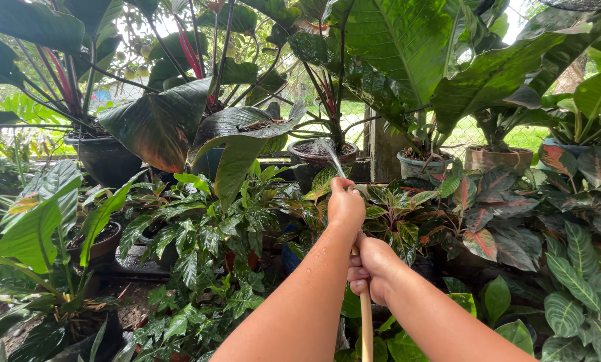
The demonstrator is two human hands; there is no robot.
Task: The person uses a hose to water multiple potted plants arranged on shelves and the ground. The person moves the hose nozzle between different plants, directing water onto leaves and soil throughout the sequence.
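Hose (366,322) mostly hidden — only a tan length shows below the right hand (371,267), cut off at the frame's bottom edge; its nozzle end is buried in the left hand (345,204). Both fists closed tight around it, left ahead of right. Thin water spray (332,157) arcs toward a dark pot (317,155) — leaves screen its base.

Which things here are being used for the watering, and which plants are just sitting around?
In use:
left hand gripping the hose tip
right hand holding the tan hose lower down
water spray
brown pot, where the spray lands

Just sitting there:
black pot
grey pot
red-patterned leafy plants
wire fence
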